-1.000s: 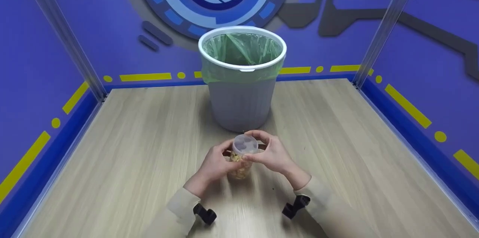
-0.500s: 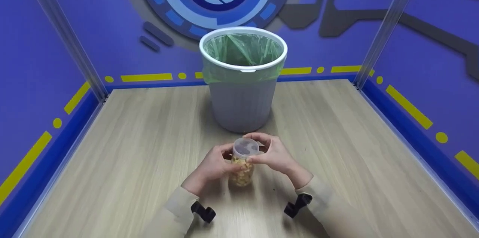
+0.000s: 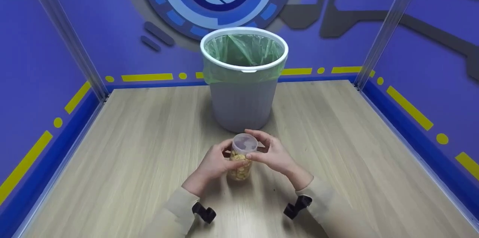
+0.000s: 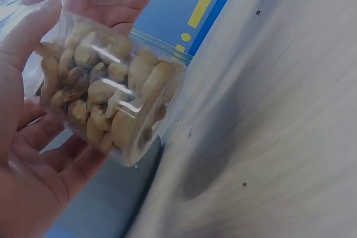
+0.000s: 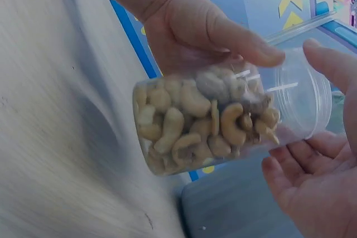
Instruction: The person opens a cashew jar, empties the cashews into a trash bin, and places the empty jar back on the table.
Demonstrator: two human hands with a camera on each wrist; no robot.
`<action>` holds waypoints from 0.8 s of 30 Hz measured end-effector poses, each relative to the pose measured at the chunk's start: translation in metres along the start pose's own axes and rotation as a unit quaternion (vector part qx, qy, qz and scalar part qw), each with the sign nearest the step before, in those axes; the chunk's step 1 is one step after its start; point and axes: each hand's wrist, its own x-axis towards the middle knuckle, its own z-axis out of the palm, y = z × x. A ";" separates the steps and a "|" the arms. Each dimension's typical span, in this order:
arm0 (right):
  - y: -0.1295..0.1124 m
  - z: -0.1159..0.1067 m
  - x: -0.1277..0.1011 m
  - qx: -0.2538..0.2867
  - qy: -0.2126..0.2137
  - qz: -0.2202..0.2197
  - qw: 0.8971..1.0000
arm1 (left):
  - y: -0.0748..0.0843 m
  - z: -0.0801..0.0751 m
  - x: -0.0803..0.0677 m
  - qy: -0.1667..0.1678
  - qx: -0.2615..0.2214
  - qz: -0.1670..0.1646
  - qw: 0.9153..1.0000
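Both hands met around one clear plastic jar (image 3: pixel 240 163) of cashew nuts, held just above the wooden table (image 3: pixel 131 148) in front of the person; the left hand (image 3: pixel 214 164) curled round the jar's body, its thumb lying along the upper side and its fingers cupped beneath, as the left wrist view showed (image 4: pixel 106 104); the right hand (image 3: pixel 273 155) gripped the translucent lid (image 3: pixel 245 143), thumb and fingers bent round its rim; in the right wrist view the right hand's fingers (image 5: pixel 312 188) cupped under the lid end (image 5: pixel 304 101) while the jar (image 5: pixel 201 118) lay tilted on its side between the two hands. The lid sat on the jar's mouth. Just behind the hands stood a grey waste bin (image 3: pixel 243 99) with a white rim and a green liner (image 3: pixel 241 49), near the jar but not touching it. Blue walls with yellow stripes (image 3: pixel 146 77) ringed the table; pale sleeves (image 3: pixel 176 208) covered both wrists, each bearing a black camera mount (image 3: pixel 204 212).
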 end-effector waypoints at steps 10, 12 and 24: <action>0.001 0.021 -0.002 -0.050 0.129 0.009 0.990 | -0.001 0.005 -0.001 0.044 0.063 0.046 0.996; 0.002 0.021 -0.002 -0.053 0.134 0.003 0.990 | -0.001 0.005 -0.001 0.044 0.064 0.046 0.996; 0.002 0.016 -0.001 -0.043 0.106 -0.002 0.993 | 0.000 0.002 -0.001 0.025 0.031 0.034 0.999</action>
